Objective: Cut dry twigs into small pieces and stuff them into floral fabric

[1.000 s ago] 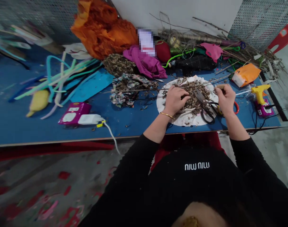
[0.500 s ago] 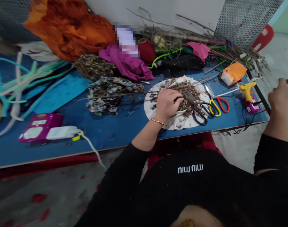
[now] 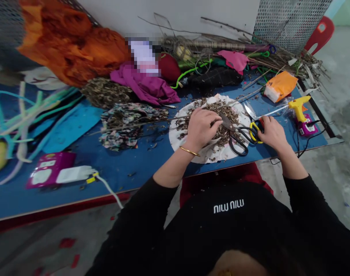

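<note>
My left hand (image 3: 202, 128) rests with bent fingers on a heap of dried plant bits (image 3: 225, 110) piled on a white paper plate (image 3: 221, 155) on the blue table (image 3: 140, 165). It seems to pinch some of the bits. My right hand (image 3: 272, 133) lies over the handles of the yellow and red scissors (image 3: 253, 132) just right of the plate, fingers curled on them. Black scissors (image 3: 235, 138) lie on the plate between my hands.
A yellow glue gun (image 3: 298, 105) and an orange packet (image 3: 280, 86) lie at the right. Twigs (image 3: 250, 38), magenta cloth (image 3: 146, 86) and orange fabric (image 3: 71, 46) fill the back. A purple power strip (image 3: 50, 172) and teal foam strips (image 3: 33, 111) lie left.
My right hand, raised off to the right of the table half a second ago, has come back down onto the yellow and red scissors. My left hand stays on the heap.
</note>
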`<action>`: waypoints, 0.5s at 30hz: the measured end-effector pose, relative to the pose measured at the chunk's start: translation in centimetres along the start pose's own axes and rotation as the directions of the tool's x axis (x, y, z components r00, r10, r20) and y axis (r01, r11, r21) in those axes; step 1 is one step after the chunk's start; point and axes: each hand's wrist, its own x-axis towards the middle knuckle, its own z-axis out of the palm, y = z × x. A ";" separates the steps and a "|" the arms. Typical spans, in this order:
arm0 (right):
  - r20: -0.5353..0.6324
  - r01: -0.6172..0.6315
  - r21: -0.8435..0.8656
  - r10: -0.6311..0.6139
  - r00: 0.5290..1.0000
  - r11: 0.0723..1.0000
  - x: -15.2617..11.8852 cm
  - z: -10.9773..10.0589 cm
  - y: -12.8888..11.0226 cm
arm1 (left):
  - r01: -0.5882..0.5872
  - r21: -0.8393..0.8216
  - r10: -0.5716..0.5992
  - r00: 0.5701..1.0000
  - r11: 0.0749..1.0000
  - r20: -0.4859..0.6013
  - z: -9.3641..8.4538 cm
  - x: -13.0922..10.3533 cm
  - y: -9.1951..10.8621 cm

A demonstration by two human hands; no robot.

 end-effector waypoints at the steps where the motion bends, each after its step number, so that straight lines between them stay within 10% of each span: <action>1: 0.015 -0.011 0.002 0.011 1.000 1.000 0.2 0.1 0.1 | -0.008 0.000 0.008 1.000 1.000 0.012 0.1 0.2 0.2; 15: -0.126 -0.073 0.349 0.124 0.984 0.934 -4.0 2.1 4.6 | -0.146 0.080 0.114 0.942 0.986 0.314 3.1 2.9 3.5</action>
